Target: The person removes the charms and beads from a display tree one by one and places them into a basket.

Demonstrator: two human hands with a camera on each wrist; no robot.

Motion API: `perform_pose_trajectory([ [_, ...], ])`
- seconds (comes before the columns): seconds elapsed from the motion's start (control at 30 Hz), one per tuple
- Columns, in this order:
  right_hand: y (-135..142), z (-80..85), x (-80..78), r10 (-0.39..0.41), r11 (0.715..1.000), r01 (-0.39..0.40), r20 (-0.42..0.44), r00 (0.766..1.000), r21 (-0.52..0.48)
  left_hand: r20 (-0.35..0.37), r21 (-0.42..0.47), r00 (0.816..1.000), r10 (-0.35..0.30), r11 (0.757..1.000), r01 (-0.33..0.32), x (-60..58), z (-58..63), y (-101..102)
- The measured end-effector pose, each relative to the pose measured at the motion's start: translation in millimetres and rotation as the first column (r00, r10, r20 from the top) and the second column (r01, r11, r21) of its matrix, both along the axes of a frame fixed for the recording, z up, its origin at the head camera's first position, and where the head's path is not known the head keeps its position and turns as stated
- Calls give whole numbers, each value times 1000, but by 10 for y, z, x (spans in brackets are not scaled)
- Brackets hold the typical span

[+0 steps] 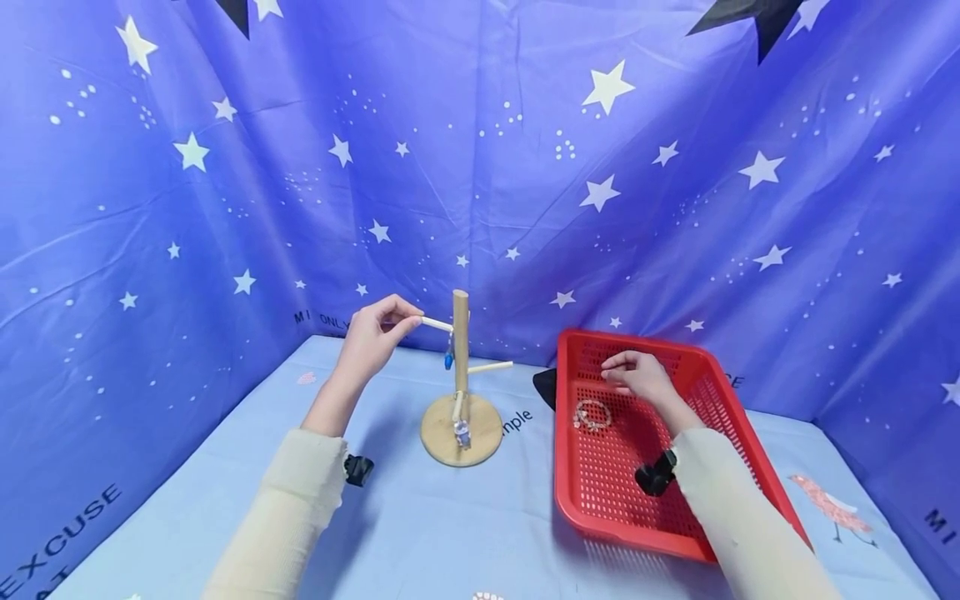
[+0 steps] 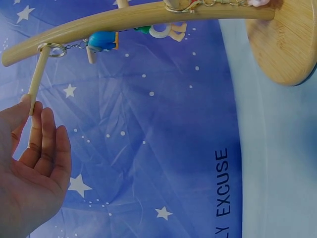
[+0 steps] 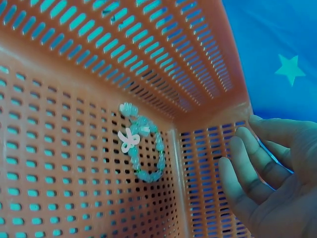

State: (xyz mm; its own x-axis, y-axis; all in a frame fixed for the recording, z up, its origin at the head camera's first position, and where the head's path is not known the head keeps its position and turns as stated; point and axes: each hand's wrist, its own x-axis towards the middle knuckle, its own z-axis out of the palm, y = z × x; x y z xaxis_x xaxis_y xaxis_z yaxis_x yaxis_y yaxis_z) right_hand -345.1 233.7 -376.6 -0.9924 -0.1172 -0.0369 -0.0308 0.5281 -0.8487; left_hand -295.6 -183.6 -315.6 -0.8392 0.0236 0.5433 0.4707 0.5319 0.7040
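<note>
a wooden stand [image 1: 461, 354] tops pale-blue cloth [image 1: 420, 533] before starry drapes [image 1: 450, 200].

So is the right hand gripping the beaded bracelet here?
No, the beaded bracelet lies in the red basket, and the right hand is held apart from it.

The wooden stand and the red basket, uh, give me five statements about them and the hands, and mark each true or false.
1. The left hand pinches a peg of the wooden stand. True.
2. The bracelet hangs on the wooden stand. False: it lies in the red basket.
3. A blue figure hangs by a ring and chain from the pinched peg. True.
4. The right hand grips the bracelet. False: it is apart from it and holds nothing.
5. The base of the wooden stand is round. True.
</note>
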Motion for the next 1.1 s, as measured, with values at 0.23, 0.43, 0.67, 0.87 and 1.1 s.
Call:
perform_pose_trajectory([
  [0.23, -98, 70, 110, 57, 998, -59, -49, 997, -38, 3, -8, 1000, 11, 1000, -11, -2, -22, -7],
  [0.43, -228, 143, 211, 91, 995, -94, -79, 993, -39, 5, -9, 1000, 15, 1000, -15, 8, -15, -16],
  [0.67, -353, 211, 306, 112, 993, -116, -119, 987, -33, 7, -10, 1000, 6, 1000, -6, -1, 17, -3],
  [0.87, -482, 246, 390, 136, 989, -142, -122, 983, -40, 3, -8, 1000, 10, 1000, -10, -1, 24, -2],
  [1.1, -656, 264, 486, 184, 976, -197, -134, 974, -88, 16, -3, 1000, 4, 1000, -4, -8, 19, -11],
])
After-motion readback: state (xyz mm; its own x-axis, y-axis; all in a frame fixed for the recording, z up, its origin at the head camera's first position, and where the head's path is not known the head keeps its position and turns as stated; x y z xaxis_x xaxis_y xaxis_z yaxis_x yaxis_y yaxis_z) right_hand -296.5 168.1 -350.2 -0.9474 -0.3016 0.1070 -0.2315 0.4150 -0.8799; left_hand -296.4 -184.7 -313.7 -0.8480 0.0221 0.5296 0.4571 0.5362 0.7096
